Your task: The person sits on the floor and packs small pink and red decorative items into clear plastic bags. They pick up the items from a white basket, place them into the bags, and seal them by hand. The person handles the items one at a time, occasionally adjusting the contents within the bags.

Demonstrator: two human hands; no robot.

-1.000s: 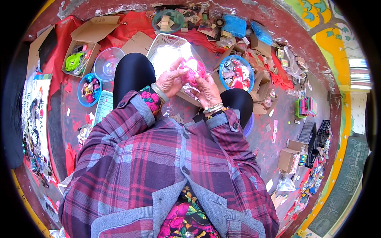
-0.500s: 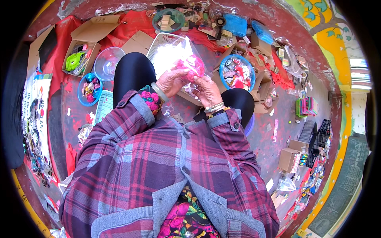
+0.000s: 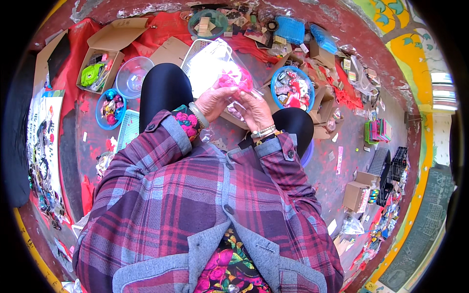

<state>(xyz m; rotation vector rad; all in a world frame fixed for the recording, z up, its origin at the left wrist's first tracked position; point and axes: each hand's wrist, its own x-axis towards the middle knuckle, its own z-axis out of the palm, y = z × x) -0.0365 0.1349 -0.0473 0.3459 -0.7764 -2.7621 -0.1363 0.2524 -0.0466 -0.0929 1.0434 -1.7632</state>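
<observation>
This looks like an improvised workroom for small goods: blue-rimmed basins (image 3: 313, 95) of trinkets, an opened cardboard box (image 3: 116, 35), a lime-green basket (image 3: 369, 133) and black wire baskets (image 3: 399, 158) crowd a scuffed, red-flecked floor (image 3: 320, 171). Peeling maroon paint on the wall (image 3: 342, 17), a tree mural (image 3: 403, 32) and what seems a green chalkboard (image 3: 422, 234) suggest a schoolroom-like building; which kind is unclear.

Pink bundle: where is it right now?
In the head view, the pink bundle is above centre, held between the left hand and right hand, left of the round blue tub.
</observation>
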